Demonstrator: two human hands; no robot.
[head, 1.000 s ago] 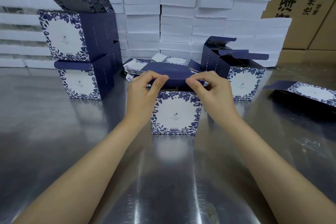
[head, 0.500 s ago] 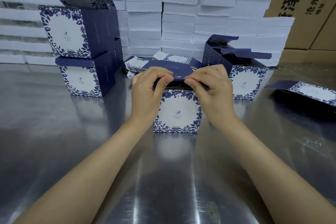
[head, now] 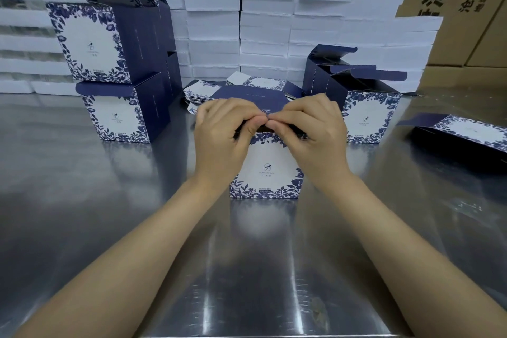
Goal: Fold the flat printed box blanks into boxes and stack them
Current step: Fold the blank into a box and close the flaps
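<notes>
A blue-and-white floral printed box (head: 267, 173) stands upright on the steel table (head: 109, 214) in front of me. My left hand (head: 223, 136) and my right hand (head: 307, 132) both pinch the front edge of its dark blue lid flap (head: 247, 94), fingertips meeting at the middle above the front panel. Behind the box lies a pile of flat printed blanks (head: 255, 84). At the left, folded boxes are stacked two high (head: 109, 77), the top ones with flaps up. One more folded box (head: 365, 115) with open flaps stands at the right.
A partly opened blank (head: 466, 134) lies on its side at the far right. White foam or carton stacks (head: 263, 14) form a wall behind the table. Brown shipping cartons (head: 466, 8) stand at the back right.
Both hands have slid inward along the lid's front edge until their fingertips meet at the middle, and the lid flap has come down lower over the box top.
</notes>
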